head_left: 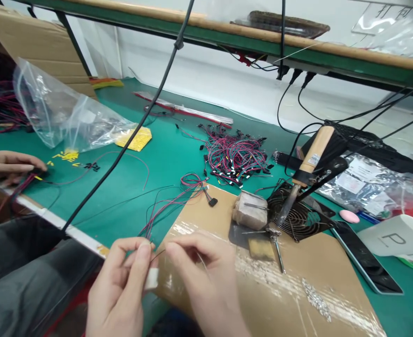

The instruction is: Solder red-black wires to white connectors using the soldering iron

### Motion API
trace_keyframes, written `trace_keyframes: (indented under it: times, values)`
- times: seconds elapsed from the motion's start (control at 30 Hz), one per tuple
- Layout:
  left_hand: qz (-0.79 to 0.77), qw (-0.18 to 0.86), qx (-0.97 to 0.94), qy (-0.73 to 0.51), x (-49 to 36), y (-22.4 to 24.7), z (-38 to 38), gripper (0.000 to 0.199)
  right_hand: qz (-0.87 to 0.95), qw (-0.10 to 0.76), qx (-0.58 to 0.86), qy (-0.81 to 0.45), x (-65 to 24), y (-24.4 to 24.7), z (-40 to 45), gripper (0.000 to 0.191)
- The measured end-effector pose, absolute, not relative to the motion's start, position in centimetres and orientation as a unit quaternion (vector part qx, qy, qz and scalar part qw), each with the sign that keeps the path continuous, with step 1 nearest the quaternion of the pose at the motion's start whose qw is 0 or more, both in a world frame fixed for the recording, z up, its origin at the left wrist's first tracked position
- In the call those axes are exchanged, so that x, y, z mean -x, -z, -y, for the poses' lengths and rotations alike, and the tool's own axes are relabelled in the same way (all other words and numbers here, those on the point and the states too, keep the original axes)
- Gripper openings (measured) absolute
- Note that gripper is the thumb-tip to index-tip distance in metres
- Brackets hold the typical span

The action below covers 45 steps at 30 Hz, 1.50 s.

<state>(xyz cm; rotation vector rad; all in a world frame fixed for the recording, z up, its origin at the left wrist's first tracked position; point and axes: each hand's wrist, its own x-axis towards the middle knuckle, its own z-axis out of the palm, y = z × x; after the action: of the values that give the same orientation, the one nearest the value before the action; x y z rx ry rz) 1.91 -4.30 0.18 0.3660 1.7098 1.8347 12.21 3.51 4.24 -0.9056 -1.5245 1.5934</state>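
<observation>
My left hand (pixel 122 281) is closed, thumb against fingers, on a bundle of thin red and black wires (pixel 152 220). These wires run up the bench to a black connector (pixel 213 202) on the cardboard edge. A small white piece (pixel 152 278), its kind unclear, shows beside the left fingers. Just to the right, my right hand (pixel 206 276) pinches a thin dark wire (pixel 158 255) that spans the short gap between both hands. Another fine pale strand shows inside the right hand; where it leads is hidden.
A soldering iron (pixel 306 164) leans over a black fan grille (pixel 297 210), beside a yellow sponge (pixel 261 249). A wire pile (pixel 236 152) lies behind. One black cable (pixel 129 140) hangs across the view. Right, a phone (pixel 365 257). Left, another person's hand (pixel 8 166) holds wires.
</observation>
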Motion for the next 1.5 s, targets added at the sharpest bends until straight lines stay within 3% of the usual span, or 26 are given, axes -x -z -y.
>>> trace_keyframes:
  times: [0.23,0.47,0.87,1.03,1.3,1.5]
  values:
    - [-0.646,0.327,-0.170,-0.669,-2.0,-0.5,4.5,0.034,0.616,0.382,0.338,-0.600,-11.9,-3.8,-3.1,0.014]
    - [-0.625,0.291,-0.141,-0.710,-3.1,-1.3,4.1,0.033,0.468,0.336,0.371,-0.729,-11.5,-4.5,-3.6,0.017]
    - [-0.597,0.335,-0.147,-0.713,-3.1,-1.6,4.2,0.037,0.392,0.344,0.302,-0.798,-11.7,-3.7,-4.4,0.025]
    - [-0.600,0.323,-0.109,-0.724,-3.1,-2.3,4.3,0.041,0.449,0.394,0.347,-0.723,-12.3,-3.8,-4.6,0.025]
    - [-0.618,0.325,-0.115,-0.707,-2.9,-2.5,4.4,0.042,0.489,0.349,0.343,-0.722,-11.8,-5.1,-3.6,0.014]
    - [-0.602,0.340,-0.079,-0.718,-2.8,-2.4,4.9,0.042,0.548,0.338,0.350,-0.681,-11.8,-5.3,-3.5,0.021]
